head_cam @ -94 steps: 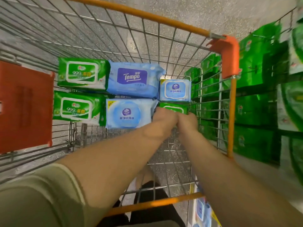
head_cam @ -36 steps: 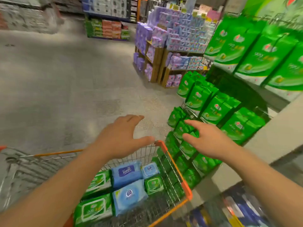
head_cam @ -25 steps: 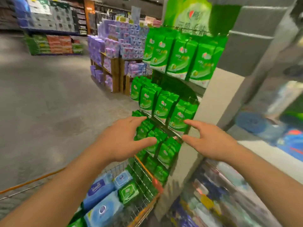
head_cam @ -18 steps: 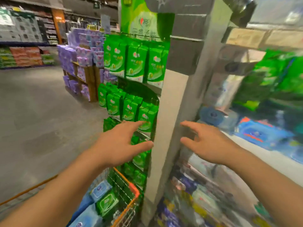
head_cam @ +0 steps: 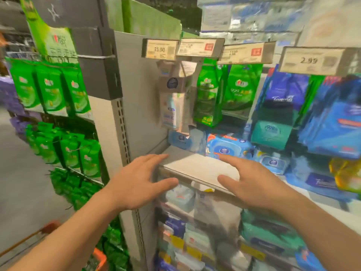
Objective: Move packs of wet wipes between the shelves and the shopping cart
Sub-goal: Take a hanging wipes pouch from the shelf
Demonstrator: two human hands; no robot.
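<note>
The nearest pack of wet wipes, the light-blue pack (head_cam: pixel 228 148), lay flat toward the back of the shelf (head_cam: pixel 197 167), close behind a bare front strip near the shelf's left end. A paler pack (head_cam: pixel 179 138) sat at the back left corner, and smaller blue packs (head_cam: pixel 273 162) ran rightward along the same shelf. Both hands were over the front edge: the left hand (head_cam: pixel 136 184) near the left corner, the right hand (head_cam: pixel 252 182) further in, its forefinger close to the light-blue pack (whether it touched, I could not tell). Each grip was spread, fingers straight, holding nothing.

A couple of seconds before, both hands had been down in the shopping cart among the packs there; since then the person had turned right, past the hanging green pouches (head_cam: pixel 50 90), to face this shelf with empty hands. I took that to mean one delivery was finished and the next pack was about to be picked, probably the light-blue one.

Of the cart only an orange corner (head_cam: pixel 99 257) and a bit of rail showed at the lower left; its contents were out of view. The whole scene was smeared by motion: most price tags (head_cam: pixel 310 60) and labels were unreadable, and the goods on the lower shelves were a blur of colours.
</note>
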